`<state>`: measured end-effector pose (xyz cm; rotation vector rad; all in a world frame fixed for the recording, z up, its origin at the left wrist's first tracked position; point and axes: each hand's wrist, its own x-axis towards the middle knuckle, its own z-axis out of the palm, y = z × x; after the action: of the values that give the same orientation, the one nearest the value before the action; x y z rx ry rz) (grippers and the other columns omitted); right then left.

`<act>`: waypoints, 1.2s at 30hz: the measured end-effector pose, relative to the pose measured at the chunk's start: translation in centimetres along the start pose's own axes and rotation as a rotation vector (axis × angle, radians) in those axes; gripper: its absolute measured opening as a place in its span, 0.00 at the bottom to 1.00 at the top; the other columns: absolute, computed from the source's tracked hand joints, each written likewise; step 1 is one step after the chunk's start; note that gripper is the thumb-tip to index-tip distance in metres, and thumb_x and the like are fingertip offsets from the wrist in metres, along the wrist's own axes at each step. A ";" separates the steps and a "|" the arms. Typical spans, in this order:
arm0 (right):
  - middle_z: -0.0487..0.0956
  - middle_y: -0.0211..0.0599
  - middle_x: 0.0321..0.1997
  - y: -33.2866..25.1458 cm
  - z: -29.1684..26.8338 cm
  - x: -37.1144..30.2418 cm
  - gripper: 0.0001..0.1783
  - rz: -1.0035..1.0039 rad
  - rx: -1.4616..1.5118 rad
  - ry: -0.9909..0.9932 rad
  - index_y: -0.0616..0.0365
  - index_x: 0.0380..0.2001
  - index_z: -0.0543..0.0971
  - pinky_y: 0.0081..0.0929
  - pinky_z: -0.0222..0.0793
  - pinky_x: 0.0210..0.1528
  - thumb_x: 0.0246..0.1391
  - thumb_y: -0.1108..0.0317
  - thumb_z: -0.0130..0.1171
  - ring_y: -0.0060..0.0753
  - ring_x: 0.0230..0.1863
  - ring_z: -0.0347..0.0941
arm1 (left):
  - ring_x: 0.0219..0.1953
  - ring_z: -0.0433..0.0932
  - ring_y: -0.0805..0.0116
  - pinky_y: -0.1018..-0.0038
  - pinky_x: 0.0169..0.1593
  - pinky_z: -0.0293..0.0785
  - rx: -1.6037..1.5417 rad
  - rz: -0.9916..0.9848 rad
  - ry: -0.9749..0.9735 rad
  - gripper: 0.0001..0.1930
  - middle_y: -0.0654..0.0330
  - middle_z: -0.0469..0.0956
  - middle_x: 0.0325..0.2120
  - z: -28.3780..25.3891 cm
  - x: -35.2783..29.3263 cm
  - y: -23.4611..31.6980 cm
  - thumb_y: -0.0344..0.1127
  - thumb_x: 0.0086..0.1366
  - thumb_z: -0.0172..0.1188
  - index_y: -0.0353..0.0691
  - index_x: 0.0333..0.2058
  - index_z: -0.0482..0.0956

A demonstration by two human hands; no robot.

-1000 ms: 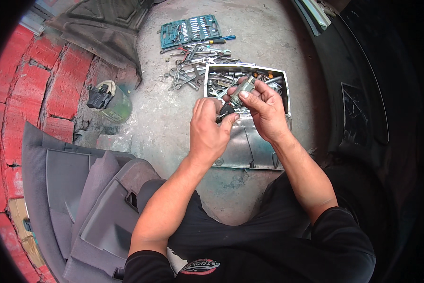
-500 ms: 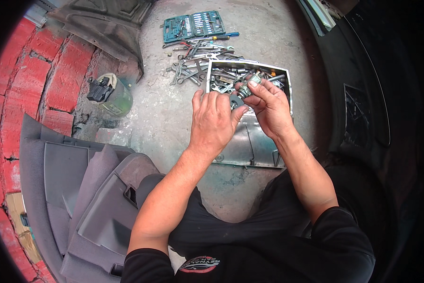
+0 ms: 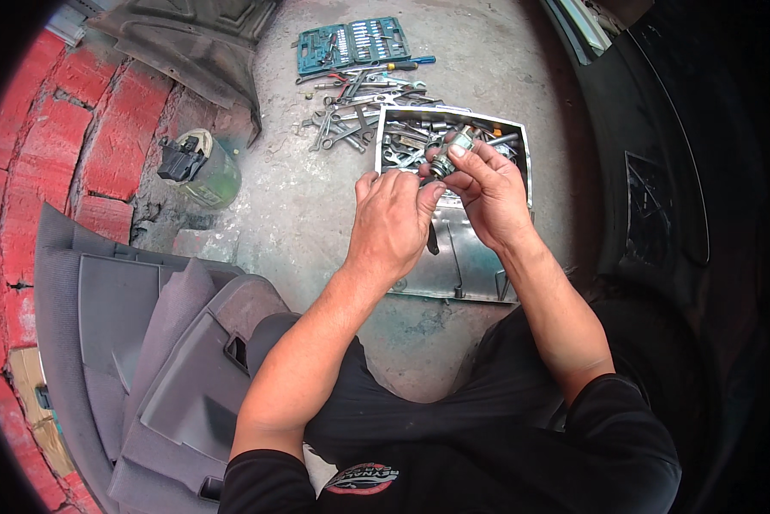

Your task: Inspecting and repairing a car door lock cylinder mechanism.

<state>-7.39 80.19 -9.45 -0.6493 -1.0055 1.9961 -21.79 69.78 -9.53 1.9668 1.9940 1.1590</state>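
Note:
My right hand grips a silvery-green cylindrical metal part with ringed sections, its thumb lying along the top. Close against the part's lower end is my left hand, back up, thumb and fingers closed together; what they hold is hidden. A dark, narrow piece shows just below the left thumb, over the box lid; whether the hand holds it I cannot tell. Both hands are above the near edge of a white-rimmed metal box full of wrenches and sockets.
The metal lid lies on the near side. Loose wrenches and a teal socket case are on the floor beyond. To the left stand a greenish container and grey trim panels; a dark car panel borders the right.
The dark grey disc seen between my hands is gone from there. A dark narrow piece now shows below my left hand. My left fingers have closed in, while my right hand stays nearly still.

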 end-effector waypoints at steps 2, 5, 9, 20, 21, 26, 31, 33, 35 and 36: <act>0.85 0.48 0.48 0.0 0.0 0.0 0.17 0.004 -0.009 0.005 0.64 0.54 0.78 0.29 0.84 0.51 0.67 0.67 0.64 0.39 0.47 0.87 | 0.42 0.77 0.44 0.53 0.57 0.68 0.008 0.021 0.013 0.20 0.47 0.79 0.35 0.0 0.0 0.1 0.48 0.80 0.51 0.34 0.41 0.78; 0.85 0.47 0.48 -0.1 0.3 -0.1 0.20 0.025 -0.007 0.024 0.68 0.57 0.75 0.30 0.81 0.53 0.67 0.69 0.64 0.34 0.45 0.85 | 0.42 0.77 0.44 0.53 0.56 0.68 0.043 0.038 0.020 0.21 0.48 0.79 0.35 -0.1 0.0 -0.1 0.49 0.80 0.51 0.34 0.41 0.78; 0.83 0.50 0.53 0.1 0.9 -0.3 0.34 -0.032 -0.044 0.072 0.65 0.68 0.65 0.33 0.82 0.55 0.64 0.71 0.68 0.38 0.49 0.85 | 0.41 0.78 0.44 0.53 0.55 0.70 0.039 0.030 0.015 0.21 0.48 0.79 0.35 -0.1 0.2 -0.4 0.50 0.80 0.51 0.34 0.40 0.78; 0.79 0.49 0.61 -0.2 0.4 -0.1 0.45 -0.096 -0.134 -0.111 0.61 0.76 0.58 0.36 0.84 0.56 0.59 0.81 0.68 0.42 0.54 0.83 | 0.35 0.80 0.52 0.59 0.46 0.74 0.261 0.220 0.008 0.13 0.52 0.79 0.31 -0.7 0.6 -0.5 0.40 0.67 0.68 0.36 0.36 0.79; 0.79 0.49 0.61 -0.1 0.6 -0.1 0.46 -0.075 -0.075 -0.085 0.61 0.77 0.56 0.35 0.85 0.53 0.59 0.83 0.66 0.40 0.53 0.84 | 0.35 0.80 0.52 0.59 0.46 0.74 0.261 0.218 0.008 0.13 0.52 0.79 0.31 -0.7 0.6 -0.5 0.40 0.67 0.68 0.36 0.36 0.79; 0.79 0.55 0.57 -0.4 -0.2 1.0 0.46 -0.075 -0.073 0.068 0.65 0.76 0.54 0.39 0.84 0.59 0.60 0.82 0.66 0.46 0.52 0.84 | 0.33 0.80 0.51 0.57 0.48 0.74 0.286 0.187 -0.028 0.10 0.53 0.79 0.27 -1.3 0.1 0.1 0.37 0.65 0.67 0.36 0.30 0.80; 0.78 0.60 0.56 -2.0 -1.3 1.7 0.49 -0.134 0.022 0.139 0.71 0.76 0.47 0.44 0.83 0.63 0.60 0.81 0.66 0.51 0.54 0.83 | 0.33 0.82 0.57 0.60 0.45 0.75 0.016 -0.041 0.059 0.11 0.53 0.81 0.27 -1.8 0.1 -0.2 0.37 0.70 0.62 0.34 0.31 0.80; 0.76 0.59 0.58 -1.1 -0.5 1.3 0.48 -0.112 0.033 0.101 0.70 0.76 0.48 0.46 0.82 0.63 0.62 0.79 0.66 0.52 0.56 0.82 | 0.34 0.82 0.61 0.62 0.43 0.76 -0.142 -0.210 0.110 0.12 0.54 0.81 0.27 -1.9 0.8 -0.8 0.37 0.72 0.60 0.34 0.32 0.79; 0.75 0.58 0.60 -0.4 -0.2 1.0 0.46 0.017 0.152 0.027 0.70 0.77 0.47 0.48 0.80 0.65 0.65 0.76 0.64 0.55 0.57 0.81 | 0.35 0.82 0.69 0.68 0.42 0.78 -0.866 -0.535 0.153 0.13 0.56 0.81 0.27 -2.0 1.5 -1.3 0.37 0.76 0.55 0.33 0.36 0.77; 0.75 0.56 0.60 -0.1 -0.3 0.9 0.40 0.020 0.182 -0.020 0.70 0.76 0.48 0.49 0.79 0.65 0.72 0.71 0.56 0.56 0.57 0.81 | 0.32 0.81 0.72 0.70 0.41 0.81 -0.930 -0.581 0.082 0.09 0.58 0.81 0.27 -2.6 1.8 -1.1 0.33 0.76 0.55 0.32 0.42 0.75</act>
<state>-7.61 81.08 -9.57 -0.5432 -0.8200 2.0856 -24.41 70.41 -7.52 0.8344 1.4387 1.5736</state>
